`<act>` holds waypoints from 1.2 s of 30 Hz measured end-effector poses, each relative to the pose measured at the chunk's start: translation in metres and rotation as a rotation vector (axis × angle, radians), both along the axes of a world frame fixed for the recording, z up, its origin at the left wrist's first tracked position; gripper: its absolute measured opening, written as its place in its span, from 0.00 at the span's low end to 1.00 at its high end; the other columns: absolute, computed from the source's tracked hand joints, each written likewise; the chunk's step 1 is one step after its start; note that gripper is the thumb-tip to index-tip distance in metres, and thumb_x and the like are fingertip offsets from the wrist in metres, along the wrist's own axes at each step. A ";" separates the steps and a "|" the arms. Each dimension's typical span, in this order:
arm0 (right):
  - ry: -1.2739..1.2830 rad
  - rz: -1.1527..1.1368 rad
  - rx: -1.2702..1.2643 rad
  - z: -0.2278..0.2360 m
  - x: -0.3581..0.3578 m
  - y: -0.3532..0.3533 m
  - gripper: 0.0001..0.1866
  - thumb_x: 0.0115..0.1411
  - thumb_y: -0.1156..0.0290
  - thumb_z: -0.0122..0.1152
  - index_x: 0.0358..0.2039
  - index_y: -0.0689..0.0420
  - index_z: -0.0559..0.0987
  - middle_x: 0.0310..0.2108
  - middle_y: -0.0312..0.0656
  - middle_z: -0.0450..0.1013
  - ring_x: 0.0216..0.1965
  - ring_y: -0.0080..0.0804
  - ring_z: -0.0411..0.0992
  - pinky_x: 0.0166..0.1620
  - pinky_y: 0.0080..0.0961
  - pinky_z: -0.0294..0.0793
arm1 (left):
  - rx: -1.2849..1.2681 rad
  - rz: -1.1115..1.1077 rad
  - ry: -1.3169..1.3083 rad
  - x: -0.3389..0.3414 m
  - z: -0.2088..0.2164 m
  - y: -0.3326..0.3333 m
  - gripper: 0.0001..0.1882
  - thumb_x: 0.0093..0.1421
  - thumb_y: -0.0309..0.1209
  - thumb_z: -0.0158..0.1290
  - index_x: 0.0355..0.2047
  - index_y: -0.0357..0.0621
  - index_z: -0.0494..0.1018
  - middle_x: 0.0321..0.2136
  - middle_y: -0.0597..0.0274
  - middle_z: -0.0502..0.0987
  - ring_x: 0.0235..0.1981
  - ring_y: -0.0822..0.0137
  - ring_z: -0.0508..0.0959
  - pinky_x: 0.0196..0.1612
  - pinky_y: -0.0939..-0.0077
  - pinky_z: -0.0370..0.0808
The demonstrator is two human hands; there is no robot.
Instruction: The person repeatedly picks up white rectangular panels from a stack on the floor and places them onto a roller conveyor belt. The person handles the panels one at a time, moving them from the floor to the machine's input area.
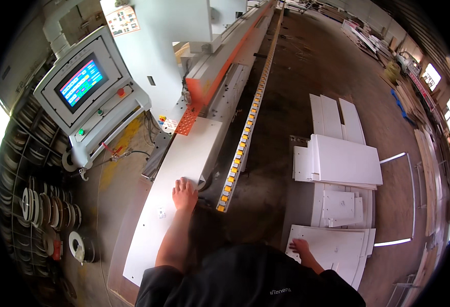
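A long white panel (pixel 156 225) lies lengthwise at the left, its far end reaching under the orange perforated guard (pixel 188 120) of a machine. My left hand (pixel 185 194) rests on top of this panel near its right edge, fingers laid out and nothing gripped. On the right, my right hand (pixel 300 246) is over the left part of a white board (pixel 332 245), the nearest of several stacked ones. Its fingers are spread and hold nothing; whether they touch the board I cannot tell.
A control console (pixel 84 84) with a lit screen stands at the left. Edging-tape rolls (pixel 46 210) fill a rack below it. A rail with yellow rollers (pixel 240 148) runs alongside the machine. Beyond my right hand lie more white boards (pixel 345 161) in piles.
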State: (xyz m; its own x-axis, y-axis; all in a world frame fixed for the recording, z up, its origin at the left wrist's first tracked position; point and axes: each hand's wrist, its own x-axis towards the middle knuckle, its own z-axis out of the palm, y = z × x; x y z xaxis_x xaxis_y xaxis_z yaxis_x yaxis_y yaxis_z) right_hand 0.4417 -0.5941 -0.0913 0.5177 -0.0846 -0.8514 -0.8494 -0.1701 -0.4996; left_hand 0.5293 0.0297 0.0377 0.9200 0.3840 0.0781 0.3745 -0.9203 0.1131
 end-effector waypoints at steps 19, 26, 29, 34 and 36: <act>-0.213 0.262 0.009 -0.005 -0.002 0.044 0.17 0.68 0.55 0.62 0.44 0.56 0.84 0.35 0.41 0.83 0.38 0.30 0.82 0.42 0.29 0.80 | -0.018 0.052 0.174 0.045 -0.001 0.009 0.35 0.66 0.46 0.55 0.70 0.47 0.62 0.74 0.48 0.57 0.74 0.44 0.55 0.68 0.48 0.64; -0.162 0.265 0.036 0.020 0.044 0.081 0.17 0.66 0.56 0.65 0.48 0.55 0.82 0.40 0.39 0.83 0.38 0.29 0.81 0.38 0.29 0.79 | 0.049 0.026 0.149 0.043 -0.007 0.009 0.35 0.68 0.46 0.53 0.70 0.45 0.62 0.73 0.46 0.57 0.73 0.43 0.57 0.68 0.47 0.65; -0.173 0.280 0.052 0.003 0.035 0.073 0.18 0.66 0.56 0.65 0.48 0.56 0.82 0.41 0.40 0.83 0.40 0.30 0.82 0.41 0.29 0.80 | 0.096 0.006 0.151 0.050 -0.014 0.008 0.34 0.68 0.45 0.52 0.70 0.44 0.62 0.72 0.44 0.58 0.73 0.41 0.57 0.67 0.46 0.66; -0.193 0.393 -0.114 0.020 0.005 0.073 0.17 0.66 0.58 0.65 0.45 0.59 0.83 0.38 0.41 0.83 0.36 0.31 0.82 0.38 0.29 0.81 | 0.131 -0.025 0.155 0.073 -0.026 0.016 0.33 0.69 0.45 0.50 0.69 0.42 0.63 0.71 0.41 0.59 0.72 0.38 0.59 0.64 0.44 0.69; -0.160 0.502 -0.273 0.037 -0.003 0.072 0.17 0.66 0.59 0.64 0.46 0.59 0.83 0.39 0.42 0.83 0.36 0.31 0.82 0.38 0.30 0.82 | 0.131 -0.028 0.164 0.093 -0.025 0.017 0.33 0.68 0.45 0.51 0.69 0.41 0.64 0.71 0.40 0.60 0.71 0.38 0.60 0.62 0.43 0.70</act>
